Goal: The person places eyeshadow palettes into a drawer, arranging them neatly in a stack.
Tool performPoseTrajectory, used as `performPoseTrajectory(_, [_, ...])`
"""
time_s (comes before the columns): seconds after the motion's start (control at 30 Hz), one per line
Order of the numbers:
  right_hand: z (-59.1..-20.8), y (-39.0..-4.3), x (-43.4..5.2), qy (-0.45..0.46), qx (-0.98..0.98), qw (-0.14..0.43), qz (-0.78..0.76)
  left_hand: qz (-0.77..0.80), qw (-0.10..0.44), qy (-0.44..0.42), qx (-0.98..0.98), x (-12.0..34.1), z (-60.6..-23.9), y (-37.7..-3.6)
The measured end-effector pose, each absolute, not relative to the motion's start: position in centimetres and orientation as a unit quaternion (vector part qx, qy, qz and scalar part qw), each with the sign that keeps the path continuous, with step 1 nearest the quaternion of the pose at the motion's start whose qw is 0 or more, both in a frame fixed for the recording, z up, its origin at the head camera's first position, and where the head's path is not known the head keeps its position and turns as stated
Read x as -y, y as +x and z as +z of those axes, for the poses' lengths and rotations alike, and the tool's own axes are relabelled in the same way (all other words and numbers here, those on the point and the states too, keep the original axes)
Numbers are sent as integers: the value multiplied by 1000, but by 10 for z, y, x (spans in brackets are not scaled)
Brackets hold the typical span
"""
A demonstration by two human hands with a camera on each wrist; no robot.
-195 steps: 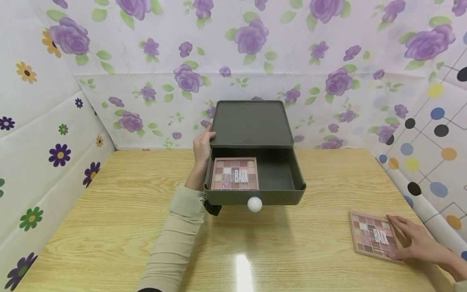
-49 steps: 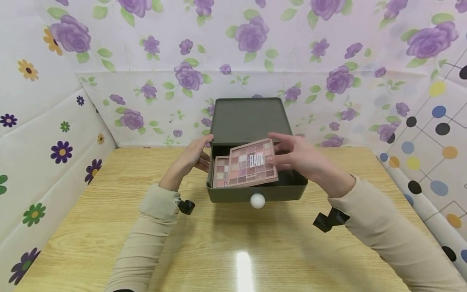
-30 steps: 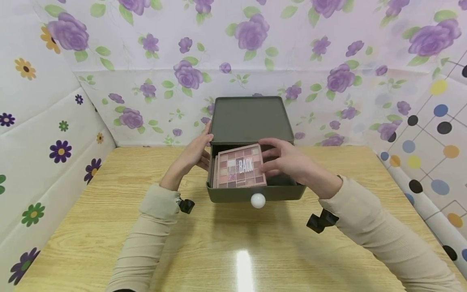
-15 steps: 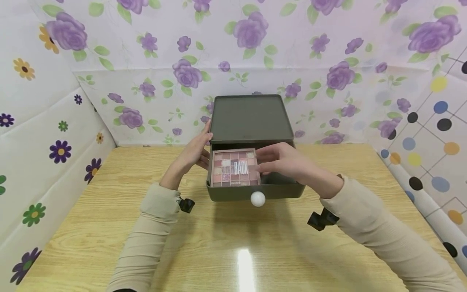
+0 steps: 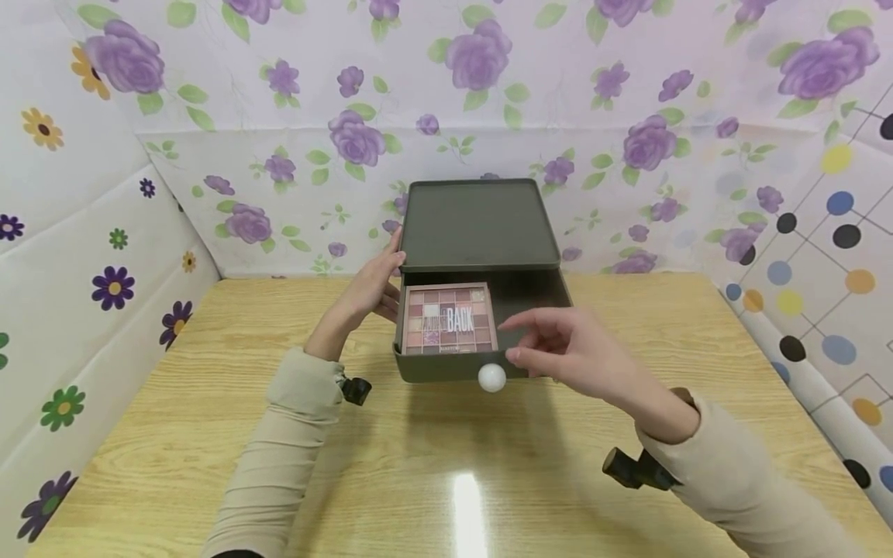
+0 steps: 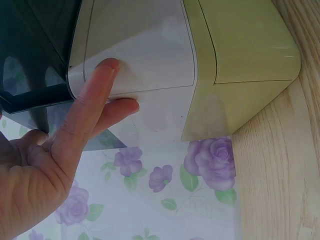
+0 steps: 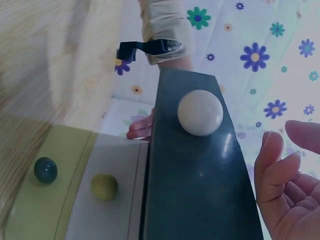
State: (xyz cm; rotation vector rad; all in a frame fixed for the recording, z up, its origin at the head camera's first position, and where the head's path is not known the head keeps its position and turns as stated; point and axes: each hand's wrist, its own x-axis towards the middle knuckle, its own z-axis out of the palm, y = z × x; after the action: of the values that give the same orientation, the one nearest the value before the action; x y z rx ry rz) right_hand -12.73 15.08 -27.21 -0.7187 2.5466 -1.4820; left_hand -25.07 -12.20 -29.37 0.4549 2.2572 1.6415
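An eyeshadow palette [image 5: 448, 319] with "BACK" on its lid lies flat in the left part of the pulled-out dark green drawer [image 5: 488, 367]. Any palette beneath is hidden by it. My left hand [image 5: 364, 294] rests against the left side of the drawer unit; in the left wrist view its fingers [image 6: 95, 92] lie extended along the white tier [image 6: 145, 50]. My right hand [image 5: 568, 350] hovers over the drawer's right front, near the white round knob [image 5: 492, 378], fingers bent loosely with nothing between them.
The unit's dark green top [image 5: 480, 225] stands against the flowered cloth backdrop [image 5: 279, 93]. Below the green drawer, the right wrist view shows a white drawer with a yellow knob [image 7: 104, 187] and a yellow-green drawer with a dark knob [image 7: 46, 170]. Wooden table [image 5: 209, 434] underneath.
My right hand brought a second palette from the table's right, lowered it onto the one in the drawer, let go, and drew back rightward and toward me. My left hand stays at the unit's side.
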Motion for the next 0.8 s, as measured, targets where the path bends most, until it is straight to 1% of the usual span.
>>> performPoseTrajectory(0.13, [-285, -121, -150, -289, -836, -11, -466, 576, 158, 155, -787, 122, -294, -250])
performPoseTrajectory(0.27, [-300, -115, -145, -320, -835, -84, -440, 578, 156, 158, -785, 123, -294, -250])
performPoseTrajectory(0.57, [-329, -113, -135, -332, -823, -180, -424, 579, 151, 160, -785, 124, -302, -257])
performPoseTrajectory(0.8, [-350, -119, -130, -371, -788, -274, -408, 584, 145, 154, -784, 126, -317, -268])
